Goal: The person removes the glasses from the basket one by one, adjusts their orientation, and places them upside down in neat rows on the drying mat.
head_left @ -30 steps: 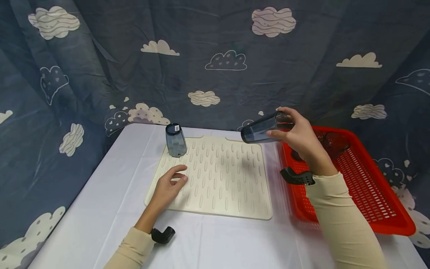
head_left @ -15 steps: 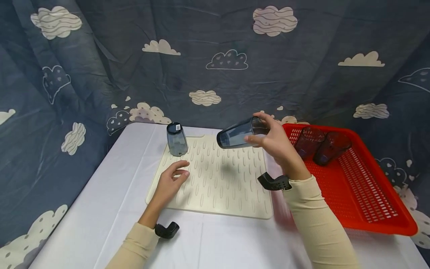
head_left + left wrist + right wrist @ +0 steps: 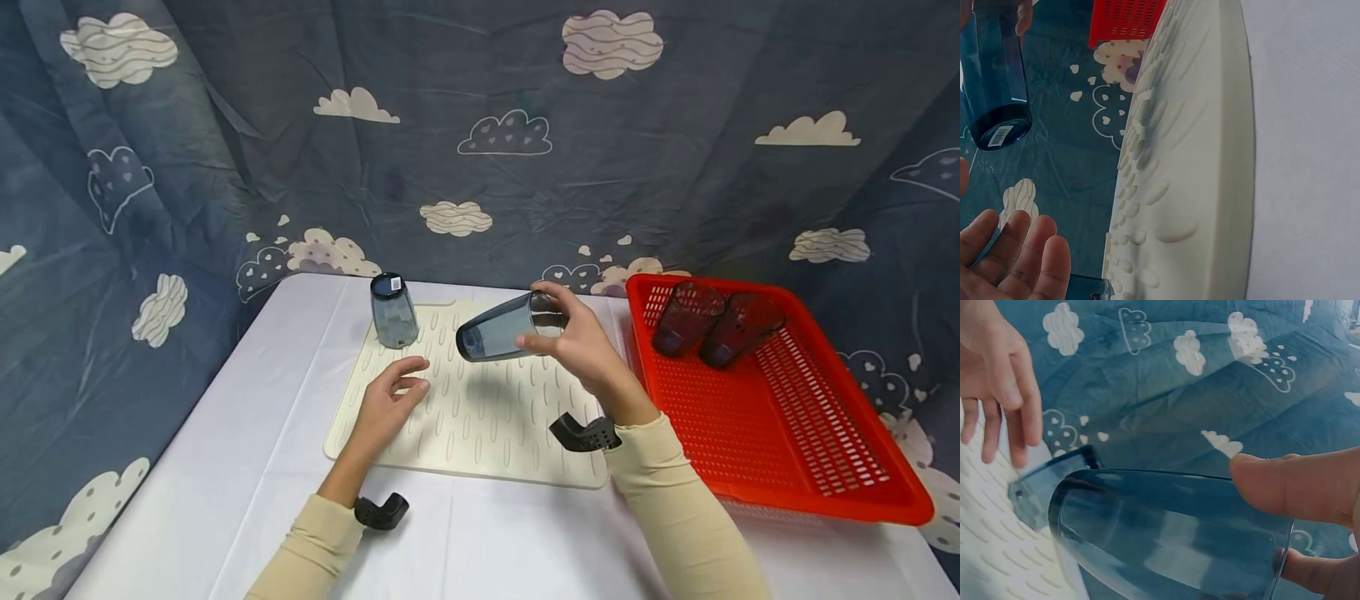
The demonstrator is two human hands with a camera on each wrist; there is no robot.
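Left hand [image 3: 386, 404] over near-left part of pale ribbed mat [image 3: 480, 425] on desk [image 3: 525, 542]: fingers loosely bent, gap to thumb, holding nothing. Right hand [image 3: 581, 342]: thumb and fingers parted round mouth end of held glass [image 3: 495, 329], tilted above mat, base leftward. Smooth wall could slip or pivot, base end being unsupported; landing askew on ribs might topple it. Farther, upturned glass [image 3: 394, 312] at mat's far-left corner: too wide leftward swing could knock it. Red basket [image 3: 750, 442] rightward holds two glasses.

The right hand [image 3: 587, 350] has carried the blue glass [image 3: 495, 332] left and down, farther from the red basket [image 3: 750, 425]
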